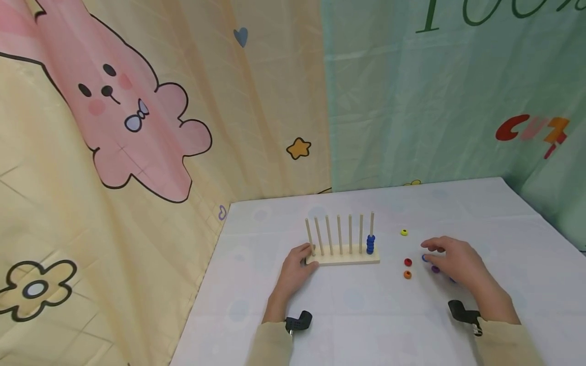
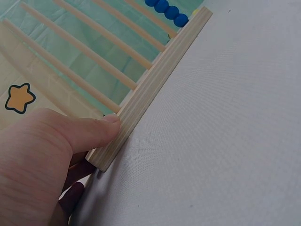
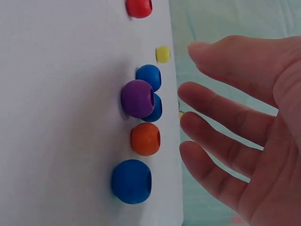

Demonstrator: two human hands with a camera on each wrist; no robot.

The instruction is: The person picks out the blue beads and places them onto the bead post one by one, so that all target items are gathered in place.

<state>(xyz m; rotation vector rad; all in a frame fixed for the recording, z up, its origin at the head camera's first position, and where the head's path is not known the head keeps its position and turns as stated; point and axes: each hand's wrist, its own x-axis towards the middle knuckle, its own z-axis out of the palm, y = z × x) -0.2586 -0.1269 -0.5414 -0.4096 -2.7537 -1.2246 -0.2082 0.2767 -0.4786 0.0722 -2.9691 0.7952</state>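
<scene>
A wooden peg rack (image 1: 343,258) with a row of upright pegs stands on the table, several blue beads (image 1: 370,245) stacked on its rightmost peg. My left hand (image 1: 294,269) grips the left end of its base, with the thumb (image 2: 96,132) against the front face. Over loose beads to the right hovers my right hand (image 1: 458,262), fingers apart and loosely bent, holding nothing. Below and beside it lie a purple bead (image 3: 137,99), an orange bead (image 3: 146,139) and blue beads (image 3: 131,181). A red bead (image 1: 408,262) lies between the rack and this hand.
Farther back on the white-covered table (image 1: 357,315) is a yellow bead (image 1: 404,232). Printed curtains (image 1: 274,101) hang behind the table and along its left side. Each wrist wears a black camera mount (image 1: 298,321).
</scene>
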